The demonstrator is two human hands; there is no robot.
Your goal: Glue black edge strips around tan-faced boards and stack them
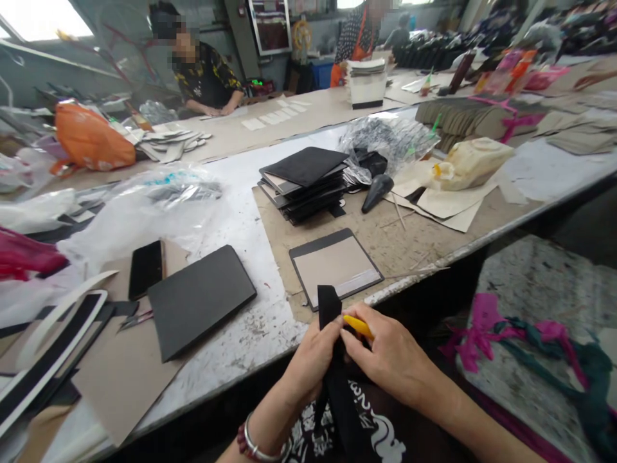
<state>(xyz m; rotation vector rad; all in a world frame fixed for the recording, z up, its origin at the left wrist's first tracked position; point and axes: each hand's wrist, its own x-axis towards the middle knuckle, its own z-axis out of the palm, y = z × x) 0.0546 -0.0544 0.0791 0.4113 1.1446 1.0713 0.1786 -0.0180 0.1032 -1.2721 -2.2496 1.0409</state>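
My left hand [311,360] is closed around a black fabric strip [328,303], whose upper end sticks up above the fingers while the rest hangs over my lap. Close against it, my right hand [385,350] grips a yellow tool [357,325]; its working end is hidden by the fingers. Just beyond the hands, a beige panel with black edging [335,263] lies flat on a brown sheet [274,238]. Behind that panel rises a stack of black panels [306,183], next to a dark cone-shaped object [377,191].
A dark grey block [202,302] and a phone [146,269] lie at left, near scissors [137,319] and curved strips [53,360]. A yellowish plastic jug [475,164] rests on pale sheets at right. Two people [207,77] work across the table [231,222].
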